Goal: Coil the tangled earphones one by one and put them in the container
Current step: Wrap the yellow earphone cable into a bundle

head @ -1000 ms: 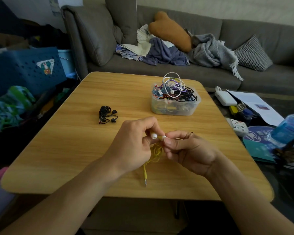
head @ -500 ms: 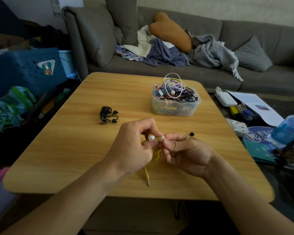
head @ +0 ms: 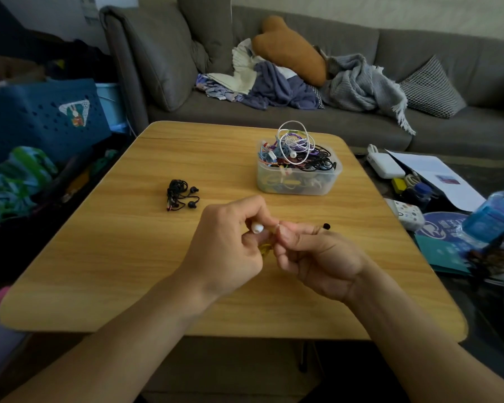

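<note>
Over the middle of the wooden table [head: 105,257], my left hand [head: 227,248] and my right hand [head: 317,257] meet and both pinch a yellow earphone [head: 264,248]. Its white bud [head: 257,228] pokes out between my left fingers; most of its cord is hidden inside my hands. A clear plastic container [head: 298,181] heaped with several coiled earphones stands behind my hands. A black tangled earphone [head: 181,197] lies on the table to the left.
A small black ear tip [head: 326,226] lies on the table just past my right hand. A grey sofa [head: 303,82] with clothes runs behind the table. Papers, a charger and a blue bottle [head: 495,213] sit to the right; a blue crate [head: 41,117] to the left.
The dangling yellow cord and plug have been drawn up into my hands and no longer hang below them. The white bud has shifted slightly left in my left fingers.
</note>
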Demonstrator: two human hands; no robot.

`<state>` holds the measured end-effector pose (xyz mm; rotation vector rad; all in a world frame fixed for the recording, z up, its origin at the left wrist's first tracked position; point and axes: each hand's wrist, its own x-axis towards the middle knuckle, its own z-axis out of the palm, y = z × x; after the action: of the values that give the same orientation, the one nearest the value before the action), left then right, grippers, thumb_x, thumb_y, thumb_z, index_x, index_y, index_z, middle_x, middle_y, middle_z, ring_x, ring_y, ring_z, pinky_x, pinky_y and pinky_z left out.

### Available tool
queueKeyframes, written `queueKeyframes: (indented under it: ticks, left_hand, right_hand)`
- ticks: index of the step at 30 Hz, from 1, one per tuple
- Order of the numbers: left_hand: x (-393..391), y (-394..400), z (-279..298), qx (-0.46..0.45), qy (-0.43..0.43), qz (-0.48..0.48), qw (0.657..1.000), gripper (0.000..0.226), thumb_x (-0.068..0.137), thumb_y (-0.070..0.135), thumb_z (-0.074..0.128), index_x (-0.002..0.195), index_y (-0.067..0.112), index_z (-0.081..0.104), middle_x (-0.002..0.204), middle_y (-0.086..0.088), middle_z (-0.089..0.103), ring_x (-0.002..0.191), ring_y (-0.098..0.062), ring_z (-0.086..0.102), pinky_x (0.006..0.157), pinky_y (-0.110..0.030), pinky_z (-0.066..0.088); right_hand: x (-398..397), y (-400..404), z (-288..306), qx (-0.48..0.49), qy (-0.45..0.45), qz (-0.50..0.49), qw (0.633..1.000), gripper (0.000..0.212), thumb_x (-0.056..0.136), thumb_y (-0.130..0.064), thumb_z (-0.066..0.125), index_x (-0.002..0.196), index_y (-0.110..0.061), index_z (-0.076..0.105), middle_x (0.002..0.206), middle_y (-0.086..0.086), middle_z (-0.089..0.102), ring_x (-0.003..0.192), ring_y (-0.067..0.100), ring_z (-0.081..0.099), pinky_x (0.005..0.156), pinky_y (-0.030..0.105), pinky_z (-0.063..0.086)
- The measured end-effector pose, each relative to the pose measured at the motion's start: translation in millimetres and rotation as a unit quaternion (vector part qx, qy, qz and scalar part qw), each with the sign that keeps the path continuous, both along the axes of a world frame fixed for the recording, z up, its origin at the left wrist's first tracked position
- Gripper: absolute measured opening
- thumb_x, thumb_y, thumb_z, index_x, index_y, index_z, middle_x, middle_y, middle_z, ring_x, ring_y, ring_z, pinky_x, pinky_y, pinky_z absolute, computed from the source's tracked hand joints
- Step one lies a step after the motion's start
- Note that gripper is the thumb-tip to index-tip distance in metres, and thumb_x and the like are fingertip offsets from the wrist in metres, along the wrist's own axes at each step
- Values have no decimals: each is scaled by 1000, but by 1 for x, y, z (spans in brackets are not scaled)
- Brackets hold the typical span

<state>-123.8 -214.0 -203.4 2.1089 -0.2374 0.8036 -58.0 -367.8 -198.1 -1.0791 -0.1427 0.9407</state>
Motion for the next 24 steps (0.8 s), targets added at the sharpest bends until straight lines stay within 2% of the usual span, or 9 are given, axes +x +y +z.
queueKeyframes:
  ticks: [3,5,8,10,12,14,17,20,24]
  left_hand:
    - [1,1,-3,-66,10,-9,998,19,72,-5,63,79,12,66,81,1,70,82,-17,68,73,-34,57]
    - [0,1,-2,-82,11,-21,996,17,74,-3,63,80,12,66,82,3,70,83,-18,68,74,-39,57]
    - [-4,-2,3,-74,0,-45,996,22,77,-6,63,87,12,68,84,6,70,84,-15,68,73,-29,56]
    - [-5,-4,6,-65,-5,-58,996,30,78,-12,63,94,13,70,89,5,71,87,-11,68,75,-20,54]
    - [-5,-4,6,-65,0,-63,996,34,78,-15,62,93,13,72,89,4,72,87,-10,69,75,-18,54]
    - [-4,-4,5,-89,10,-50,995,29,78,-8,63,89,17,72,85,5,72,86,-13,69,74,-23,55]
    - [-3,-4,5,-143,40,-30,989,23,78,0,66,83,22,70,82,5,73,81,-13,70,73,-26,56]
    - [-1,-4,5,-203,77,-35,976,27,81,-6,69,80,22,69,80,2,74,75,-14,71,69,-27,57]
    - [1,-4,7,-280,112,-60,952,24,82,-11,66,81,13,68,81,-4,75,74,-16,72,66,-24,56]
  right_hand:
    - [0,2,-1,44,45,17,998,17,57,-6,81,74,-6,76,69,5,68,57,8,66,51,19,56]
    - [0,3,-1,69,70,46,994,31,49,-3,92,75,-5,76,71,6,69,58,9,67,51,19,56]
    - [1,2,-2,89,123,61,986,45,38,0,98,75,-3,75,69,6,68,55,10,66,48,19,55]
    - [1,2,-2,97,157,57,981,47,36,2,98,76,-2,74,67,6,68,54,10,67,47,20,55]
    - [0,1,-3,95,158,52,981,44,36,-1,99,73,-3,74,66,5,68,54,10,67,46,19,55]
    - [-1,2,-2,67,94,40,993,37,42,-11,98,70,-8,74,64,2,64,51,6,62,46,16,53]
    - [-3,4,-1,13,-68,-43,997,25,51,-21,86,67,-11,70,59,2,61,49,7,57,47,16,50]
    - [-1,5,-3,19,-241,-127,962,19,56,-13,83,70,-9,70,67,8,70,56,14,64,53,23,53]
    - [0,0,-2,18,-410,-140,901,13,69,-4,77,82,-4,75,81,11,76,68,19,69,61,26,56]
